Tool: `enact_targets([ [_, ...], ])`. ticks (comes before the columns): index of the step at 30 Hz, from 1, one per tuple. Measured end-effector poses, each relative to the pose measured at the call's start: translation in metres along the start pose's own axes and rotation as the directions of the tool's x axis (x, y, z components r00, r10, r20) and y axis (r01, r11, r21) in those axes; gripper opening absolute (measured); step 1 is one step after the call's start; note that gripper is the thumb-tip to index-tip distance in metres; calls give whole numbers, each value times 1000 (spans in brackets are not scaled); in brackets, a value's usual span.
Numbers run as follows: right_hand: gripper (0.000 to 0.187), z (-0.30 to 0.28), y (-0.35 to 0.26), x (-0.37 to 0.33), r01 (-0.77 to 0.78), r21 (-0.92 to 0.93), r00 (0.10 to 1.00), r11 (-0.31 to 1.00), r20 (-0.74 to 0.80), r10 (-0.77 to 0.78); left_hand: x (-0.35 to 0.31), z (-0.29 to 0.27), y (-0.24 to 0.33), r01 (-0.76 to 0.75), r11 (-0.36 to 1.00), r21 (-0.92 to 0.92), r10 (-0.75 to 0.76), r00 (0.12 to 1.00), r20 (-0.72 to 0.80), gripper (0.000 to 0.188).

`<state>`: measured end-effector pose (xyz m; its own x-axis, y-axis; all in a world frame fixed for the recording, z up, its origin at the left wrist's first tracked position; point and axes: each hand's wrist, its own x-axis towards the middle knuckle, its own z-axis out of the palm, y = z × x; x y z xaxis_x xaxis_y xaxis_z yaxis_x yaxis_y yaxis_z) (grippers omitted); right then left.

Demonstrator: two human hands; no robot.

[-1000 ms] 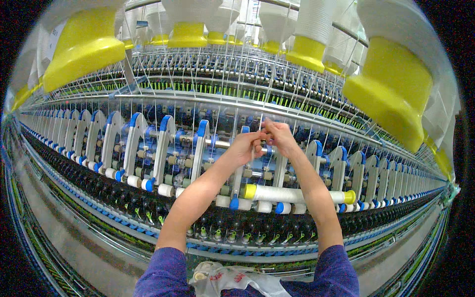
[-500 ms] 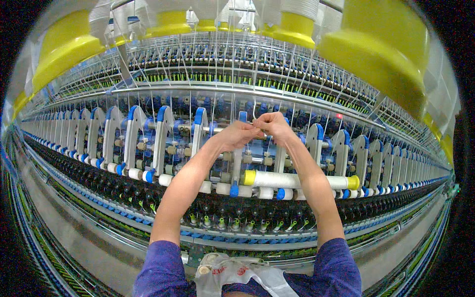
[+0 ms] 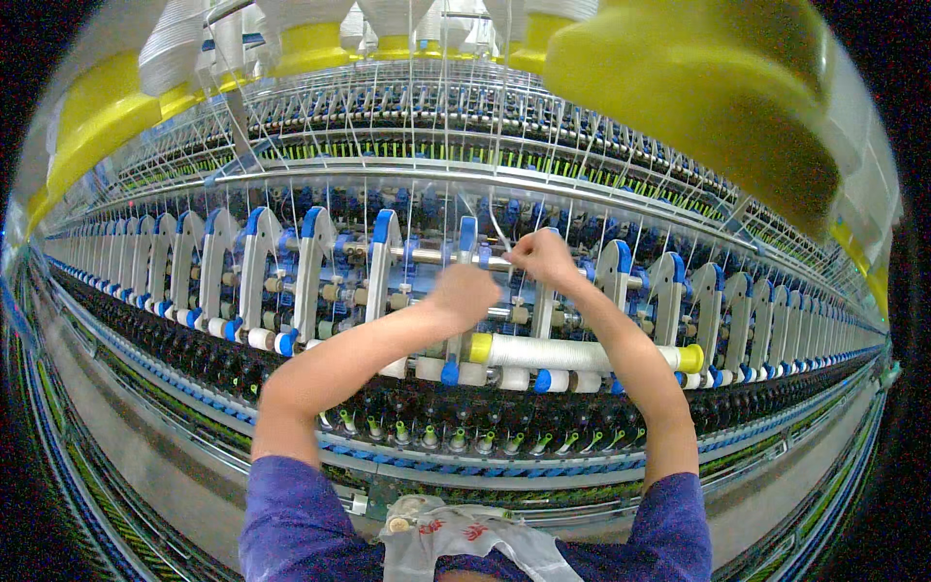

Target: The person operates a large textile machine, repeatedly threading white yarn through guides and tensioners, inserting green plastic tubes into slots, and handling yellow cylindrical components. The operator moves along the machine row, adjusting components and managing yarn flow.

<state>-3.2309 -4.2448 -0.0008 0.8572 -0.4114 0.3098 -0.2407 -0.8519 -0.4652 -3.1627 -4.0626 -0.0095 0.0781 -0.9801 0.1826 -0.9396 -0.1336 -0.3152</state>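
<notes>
Between the thumb and fingertips of my right hand (image 3: 545, 260) a white yarn strand (image 3: 498, 231) is pinched; it rises from there past the metal rail. Lower and to the left, my left hand (image 3: 467, 294) is curled in front of a grey pressure arm with a blue cap (image 3: 467, 235). Motion blurs it, and whatever its fingers hold is hidden. Below both hands, a bobbin of white yarn with yellow ends (image 3: 553, 352) lies along the front rollers, partly behind my right forearm.
A long row of grey pressure arms (image 3: 257, 267) spans the spinning frame, with small green-tipped spindles (image 3: 430, 436) below. Large white yarn packages on yellow holders (image 3: 698, 87) hang overhead, close at the upper right. Many strands run down past a metal rail (image 3: 339, 173).
My hands were together at the strand; now they are apart. The left has moved down, its elbow swinging outward. My right hand keeps its pinch, slightly lower. The view has shifted a little.
</notes>
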Motion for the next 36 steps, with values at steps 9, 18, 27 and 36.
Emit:
enact_targets([
  [9, 24, 79, 20, 28, -9, -167, 1000, 986, -23, 5, -230, -88, -105, 167, 761, -627, -40, 976, 213, 18],
  [18, 25, 95, 29, 20, -76, -90, 997, 993, 2, 77, -288, -36, -139, -735, -328, -593, -758, 580, -300, 20],
  [27, 30, 75, 14, 23, -56, 9, 992, 998, -115, 57, -192, -25, -108, 381, 866, -325, -318, 920, 231, 35],
  [36, 33, 2, -4, 2, 70, 408, 927, 910, -363, 91, 59, 10, -33, -196, 979, 63, 193, 980, 51, 15],
])
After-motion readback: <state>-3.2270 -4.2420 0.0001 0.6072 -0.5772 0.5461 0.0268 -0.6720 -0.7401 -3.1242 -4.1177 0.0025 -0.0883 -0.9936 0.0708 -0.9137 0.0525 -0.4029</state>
